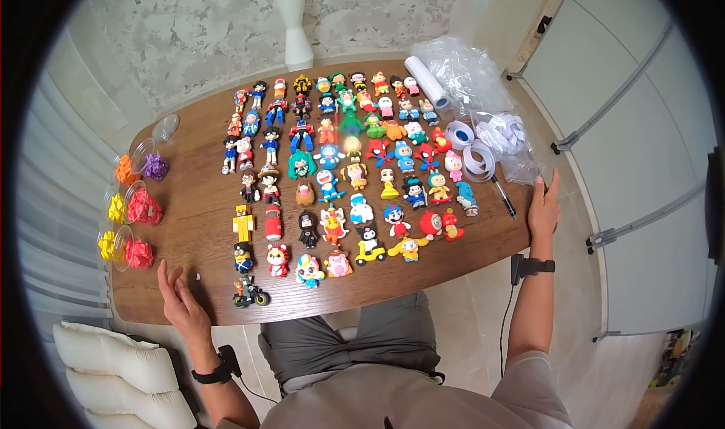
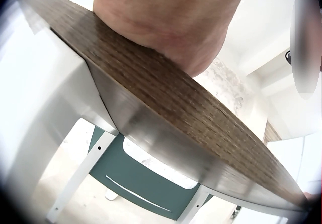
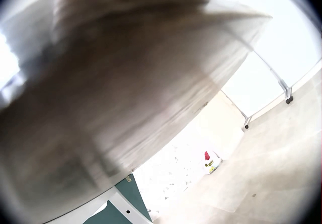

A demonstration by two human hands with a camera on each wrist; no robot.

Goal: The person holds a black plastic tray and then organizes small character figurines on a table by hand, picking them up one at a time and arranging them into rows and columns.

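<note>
Rows of small cartoon figurines (image 1: 328, 180) cover the middle of the wooden table (image 1: 189, 225). At the front left edge rests my left hand (image 1: 185, 308), fingers loosely extended and holding nothing; a small white scrap (image 1: 198, 276) lies beside it. In the left wrist view, the heel of that hand (image 2: 161, 27) lies against the tabletop's edge. My right hand (image 1: 544, 210) is at the table's right edge, its fingers pointing forward, near a black pen (image 1: 504, 200). The right wrist view is mostly filled by the table's blurred underside (image 3: 126, 98).
Clear plastic cups hold red paper pieces (image 1: 143, 206), with orange, yellow and purple ones nearby at the left. Back right are a white roll (image 1: 427, 81), tape rolls (image 1: 477, 161) and clear plastic bags (image 1: 464, 66). A white cushioned seat (image 1: 113, 368) stands front left, wheeled white panels (image 1: 604, 74) at right.
</note>
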